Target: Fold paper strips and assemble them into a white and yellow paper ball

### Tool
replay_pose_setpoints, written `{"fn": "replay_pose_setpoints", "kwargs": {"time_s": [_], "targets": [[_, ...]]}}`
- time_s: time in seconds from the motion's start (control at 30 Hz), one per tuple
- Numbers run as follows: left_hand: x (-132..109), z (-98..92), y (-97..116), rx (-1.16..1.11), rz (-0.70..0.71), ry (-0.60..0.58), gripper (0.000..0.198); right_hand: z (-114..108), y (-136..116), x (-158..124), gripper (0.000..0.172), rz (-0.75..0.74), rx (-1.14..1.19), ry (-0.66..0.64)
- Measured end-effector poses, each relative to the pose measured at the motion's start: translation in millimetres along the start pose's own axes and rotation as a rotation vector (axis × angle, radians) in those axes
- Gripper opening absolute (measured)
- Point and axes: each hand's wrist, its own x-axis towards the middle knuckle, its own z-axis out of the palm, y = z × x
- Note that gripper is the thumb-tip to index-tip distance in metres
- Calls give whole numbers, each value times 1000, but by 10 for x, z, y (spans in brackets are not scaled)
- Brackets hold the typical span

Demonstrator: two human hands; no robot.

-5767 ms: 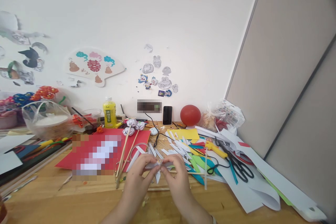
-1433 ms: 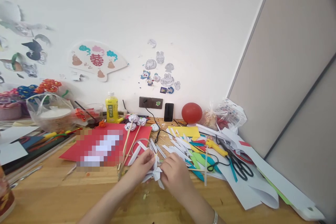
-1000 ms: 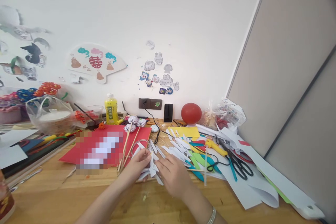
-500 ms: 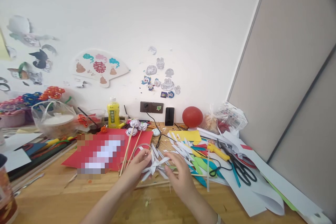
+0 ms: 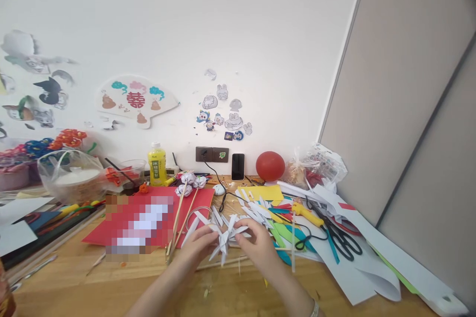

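Observation:
Just above the wooden desk [image 5: 111, 282] I hold a white paper star of pointed folded strips [image 5: 226, 236] between both hands. My left hand [image 5: 197, 247] pinches its left side, fingers closed on the paper. My right hand [image 5: 256, 242] grips the right side, with a thin bracelet on the wrist. A thin wooden stick [image 5: 223, 263] lies on the desk right under the star. More pointed strips in white, green, blue and yellow [image 5: 267, 213] lie just behind my right hand.
A red sheet [image 5: 148, 208] with wooden skewers [image 5: 178, 218] lies to the left. Yellow glue gun [image 5: 305, 212] and black scissors [image 5: 340, 240] rest to the right on white paper. Along the wall stand a yellow bottle [image 5: 156, 171], phone [image 5: 238, 166], red ball [image 5: 270, 166] and a bowl in a plastic bag [image 5: 72, 178].
Both hands have kept turning the paper star just above the desk. It now faces me with its points spread; my right hand has closed back onto its right side.

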Motion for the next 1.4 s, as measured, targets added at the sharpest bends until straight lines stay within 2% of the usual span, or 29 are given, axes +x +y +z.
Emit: {"fn": "replay_pose_setpoints", "kwargs": {"time_s": [0.1, 0.2, 0.37, 0.57, 0.7, 0.83, 1.0, 1.17, 1.3, 1.4], "targets": [[17, -32, 23, 60, 51, -21, 35, -18, -37, 0, 18, -30, -53, -55], [-11, 17, 59, 215, 86, -4, 28, -20, -55, -4, 17, -68, -113, -95], [-27, 68, 55, 342, 79, 32, 25, -1, -31, -21, 22, -92, -185, -60], [-26, 84, 17, 586, 197, 205, 15, 91, 120, -20, 9, -37, -209, -17], [-47, 117, 4, 690, 226, 245, 13, 151, 191, -23, 7, 39, -226, 38], [-70, 157, -19, 772, 268, 326, 11, 187, 209, -52, 4, 13, -329, 93], [-103, 189, -25, 810, 286, 361, 10, 203, 215, -75, 19, -82, -340, 118], [-108, 170, -11, 815, 281, 328, 9, 185, 188, -57, 13, -43, -300, 117], [-87, 163, 0, 680, 211, 319, 15, 160, 160, -38, 17, 6, -184, 72], [-58, 158, -2, 517, 164, 314, 21, 146, 161, -35, 21, -12, -157, 45]]}}
